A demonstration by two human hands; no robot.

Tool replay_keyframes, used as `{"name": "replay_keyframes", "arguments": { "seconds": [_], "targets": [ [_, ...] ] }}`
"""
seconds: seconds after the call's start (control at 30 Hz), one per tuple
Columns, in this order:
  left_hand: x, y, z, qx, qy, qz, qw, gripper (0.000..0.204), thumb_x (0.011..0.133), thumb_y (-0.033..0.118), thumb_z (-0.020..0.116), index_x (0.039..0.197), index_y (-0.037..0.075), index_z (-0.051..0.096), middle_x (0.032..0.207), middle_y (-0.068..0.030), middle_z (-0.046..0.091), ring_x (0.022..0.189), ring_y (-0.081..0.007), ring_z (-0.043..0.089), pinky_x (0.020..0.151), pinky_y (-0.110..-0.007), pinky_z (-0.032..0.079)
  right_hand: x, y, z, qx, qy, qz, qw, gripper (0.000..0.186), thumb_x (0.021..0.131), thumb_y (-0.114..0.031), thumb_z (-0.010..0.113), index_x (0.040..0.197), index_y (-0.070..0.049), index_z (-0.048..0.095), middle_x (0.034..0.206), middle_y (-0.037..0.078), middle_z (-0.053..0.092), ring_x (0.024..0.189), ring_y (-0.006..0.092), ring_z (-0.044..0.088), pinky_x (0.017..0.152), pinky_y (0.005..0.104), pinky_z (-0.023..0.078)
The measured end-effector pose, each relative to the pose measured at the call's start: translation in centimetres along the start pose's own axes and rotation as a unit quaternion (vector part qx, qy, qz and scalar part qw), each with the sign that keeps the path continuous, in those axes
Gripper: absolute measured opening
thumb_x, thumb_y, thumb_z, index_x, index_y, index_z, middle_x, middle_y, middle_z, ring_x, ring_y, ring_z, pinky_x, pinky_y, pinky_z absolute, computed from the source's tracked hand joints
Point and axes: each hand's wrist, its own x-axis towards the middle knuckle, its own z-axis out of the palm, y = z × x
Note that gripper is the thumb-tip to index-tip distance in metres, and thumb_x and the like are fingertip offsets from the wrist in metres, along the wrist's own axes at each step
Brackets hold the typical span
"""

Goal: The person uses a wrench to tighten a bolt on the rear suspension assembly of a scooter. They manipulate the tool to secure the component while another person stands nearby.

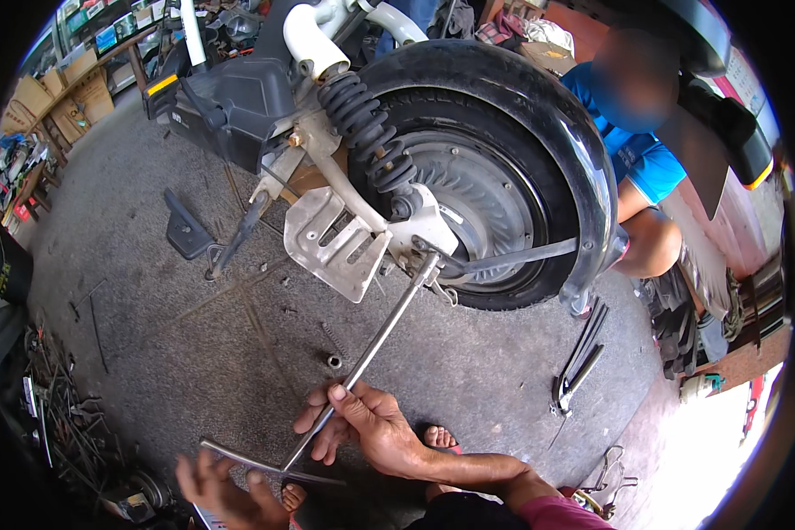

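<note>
Both hands: right [382, 433] grips wrench [377, 347], left [221, 495] splayed.

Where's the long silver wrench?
In the head view's lower middle, the long silver wrench slants down leftward from the wheel, shaft in the right hand, crossbar by the left hand.

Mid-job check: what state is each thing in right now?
Right hand: closed on the long wrench
Left hand: open, near the wrench's crossbar; contact unclear
Long wrench: slanted, far end by the wheel hub
Coil spring: mounted, coils spaced apart
Small metal socket: loose on the floor
</note>
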Motion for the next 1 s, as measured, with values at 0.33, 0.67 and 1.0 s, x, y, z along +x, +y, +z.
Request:
{"name": "replay_keyframes", "arguments": {
  "seconds": [0.33,0.67,1.0],
  "targets": [
    [2.4,1.3,-0.9,0.069,-0.307,-0.008,0.949,0.042,0.084,0.01,0.067,0.123,0.0,0.055,0.107,-0.0192,0.058,0.087,-0.0218,0.06,0.068,-0.034,0.049,0.0,0.1,0.3,0.01,0.005,0.0,1.0,0.04,0.103,-0.034,0.038,0.112,0.004,0.048,0.097,0.02,0.065,0.067,0.0204,0.067,0.057,0.0296,0.056],
    [-1.8,-3.3,-2.9,-0.334,-0.132,-0.402,0.843,0.02,0.089,0.009,0.065,0.105,-0.002,0.062,0.076,-0.0063,0.064,0.053,-0.0096,0.055,0.047,-0.023,0.044,0.4,-0.6,0.4,0.008,0.008,-0.007,1.0,0.039,0.104,-0.033,0.036,0.113,0.004,0.047,0.099,0.023,0.065,0.066,0.0229,0.067,0.057,0.031,0.056],
    [0.8,0.8,-0.6,0.062,-0.168,-0.079,0.981,0.005,0.088,0.006,0.066,0.088,0.001,0.065,0.073,-0.0088,0.065,0.065,-0.01,0.062,0.053,-0.024,0.048,1.3,-0.1,0.0,0.002,0.022,-0.02,1.0,0.039,0.104,-0.032,0.033,0.113,0.004,0.047,0.101,0.023,0.064,0.071,0.0213,0.068,0.06,0.0318,0.057]
  ]
}}
